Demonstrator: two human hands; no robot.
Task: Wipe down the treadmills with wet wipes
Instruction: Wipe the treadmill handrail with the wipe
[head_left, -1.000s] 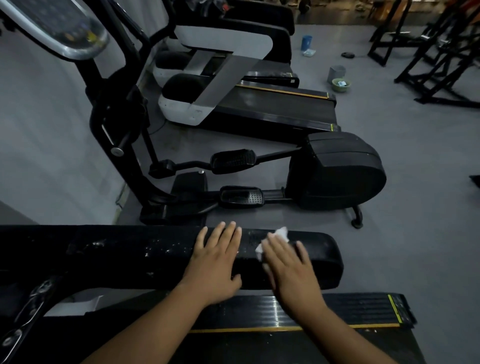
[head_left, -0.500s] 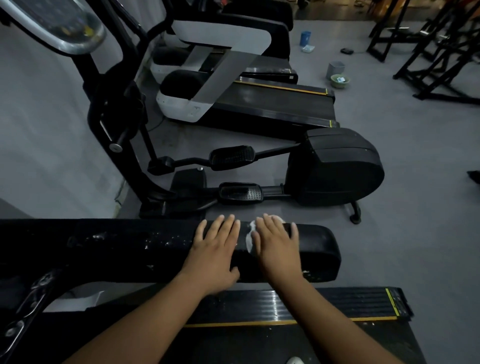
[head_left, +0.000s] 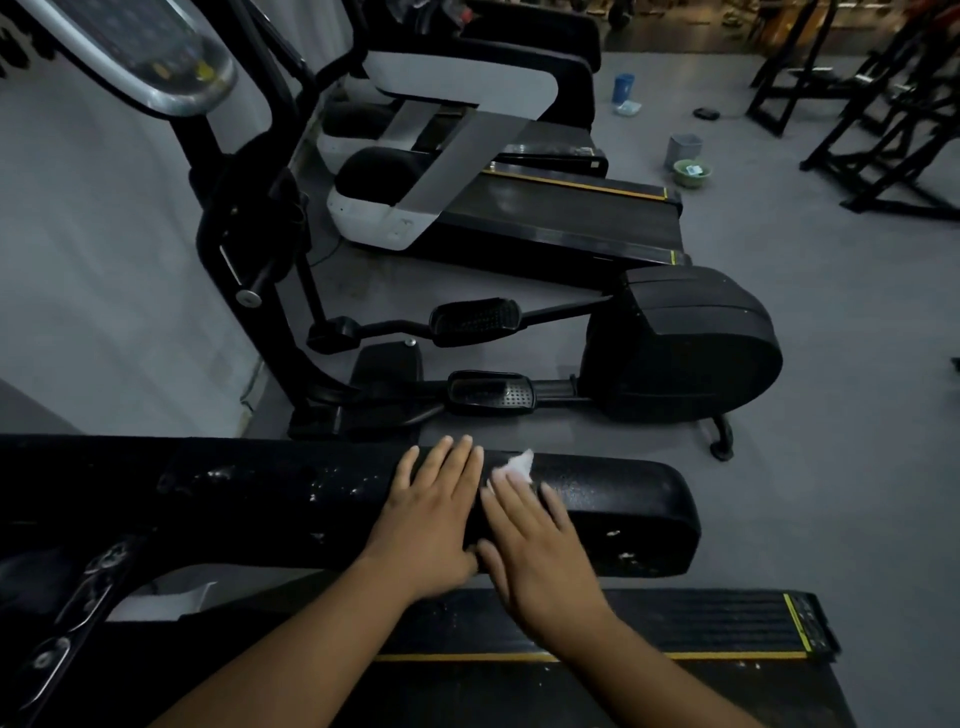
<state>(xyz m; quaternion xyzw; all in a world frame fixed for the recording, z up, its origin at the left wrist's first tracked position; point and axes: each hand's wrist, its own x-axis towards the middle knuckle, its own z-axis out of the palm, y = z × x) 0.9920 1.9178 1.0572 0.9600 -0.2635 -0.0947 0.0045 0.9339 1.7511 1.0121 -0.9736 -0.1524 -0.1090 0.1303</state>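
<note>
A black padded treadmill handrail (head_left: 623, 509) runs across the lower middle, speckled with white flecks. My left hand (head_left: 431, 514) rests flat on it with straight fingers. Right beside it, my right hand (head_left: 540, 551) presses a white wet wipe (head_left: 514, 466) onto the rail with flat fingers; only the wipe's far corner shows past my fingertips. Below the rail lies the treadmill deck (head_left: 701, 623) with a yellow stripe.
A black elliptical trainer (head_left: 675, 343) stands just beyond the rail. Behind it are two more treadmills (head_left: 545, 218). A grey bin (head_left: 681, 149), a green bowl (head_left: 692, 172) and a blue container (head_left: 622, 87) sit on the grey floor. Black racks (head_left: 883, 130) fill the far right.
My right hand slid the wipe left along the rail until it was next to my left hand, then back toward me a little. My left hand stayed in place.
</note>
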